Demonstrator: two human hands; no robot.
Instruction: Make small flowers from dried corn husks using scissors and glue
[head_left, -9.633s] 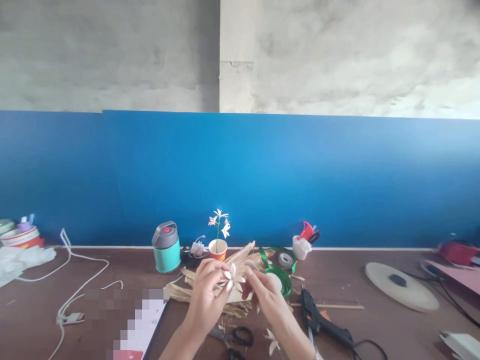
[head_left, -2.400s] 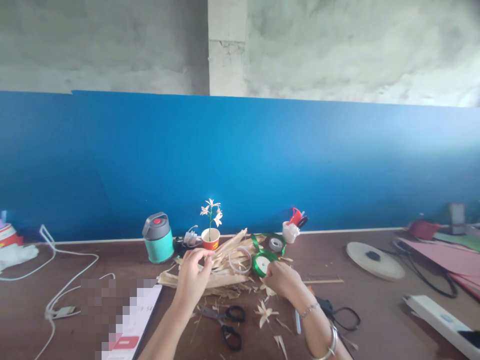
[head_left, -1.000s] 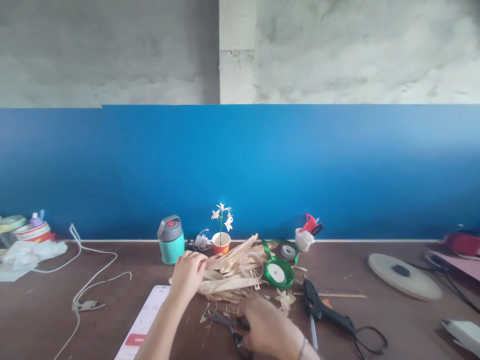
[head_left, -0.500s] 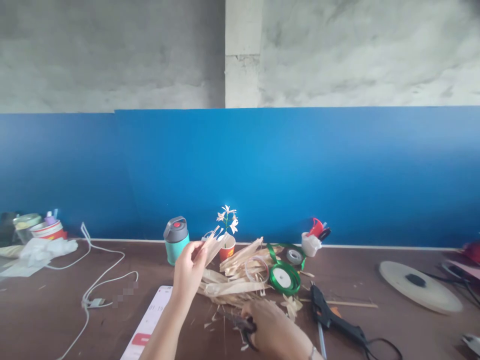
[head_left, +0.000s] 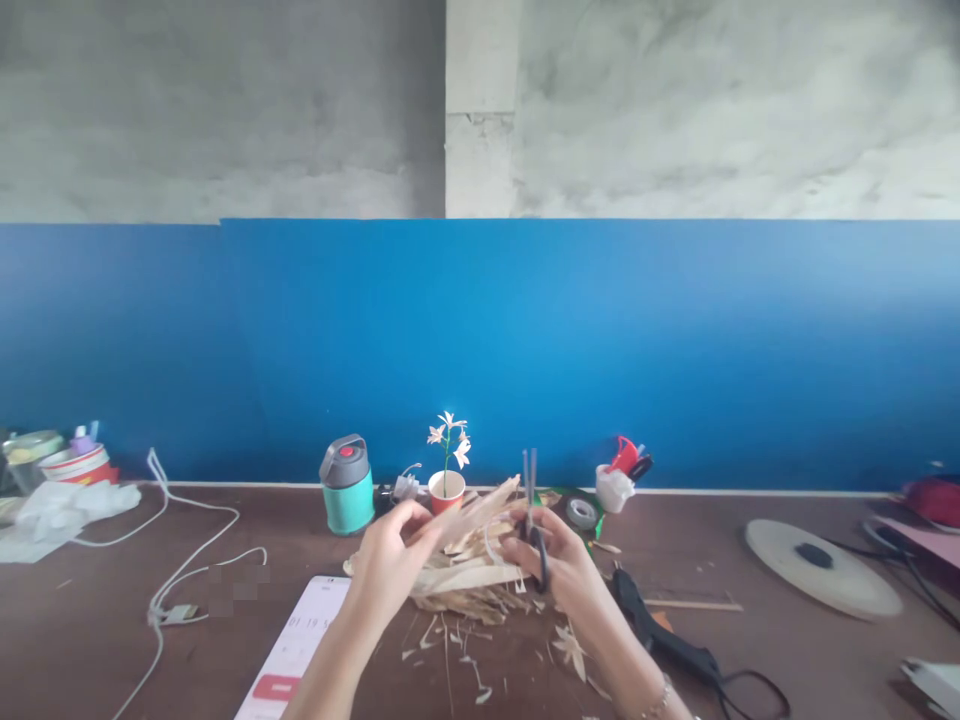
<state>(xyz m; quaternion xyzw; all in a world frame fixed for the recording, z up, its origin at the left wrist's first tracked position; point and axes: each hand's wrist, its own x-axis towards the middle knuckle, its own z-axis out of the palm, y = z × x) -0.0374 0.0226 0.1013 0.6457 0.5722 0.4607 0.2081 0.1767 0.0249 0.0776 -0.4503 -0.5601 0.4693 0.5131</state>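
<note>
A long, pale, papery strip [head_left: 469, 515], dry and husk-like, lies over the middle of the brown tabletop [head_left: 675, 530], lifted just above a heap of similar tan pieces [head_left: 472, 580]. The left hand [head_left: 394, 555] holds its near end in a narrow pinch of thumb and fingers, probably because so thin a piece would crease under a fuller grip. Its far end blurs into the heap, so I cannot tell where it stops.

The right hand [head_left: 559, 560] is closed around the black handles of metal scissors [head_left: 531, 480], whose slightly parted blades stand upright beside the strip, apparently so that the points face away from the left hand's fingers.

Pale offcuts and a star-shaped flower [head_left: 571, 650] of the same colour lie nearer the wearer. A black glue gun [head_left: 667, 635] lies right of the right forearm, seemingly within easy reach; a white-screened phone [head_left: 300, 640] lies left of the left one.

Along the tabletop's back edge stand a turquoise jar with a grey lid [head_left: 348, 500], a red-and-white paper cup [head_left: 448, 490] holding a flowered green stem, likely as a vase, and a white cup [head_left: 615, 488] of tools. Behind rise a smooth blue partition [head_left: 525, 350] and a bare, stained grey wall [head_left: 300, 100].
</note>
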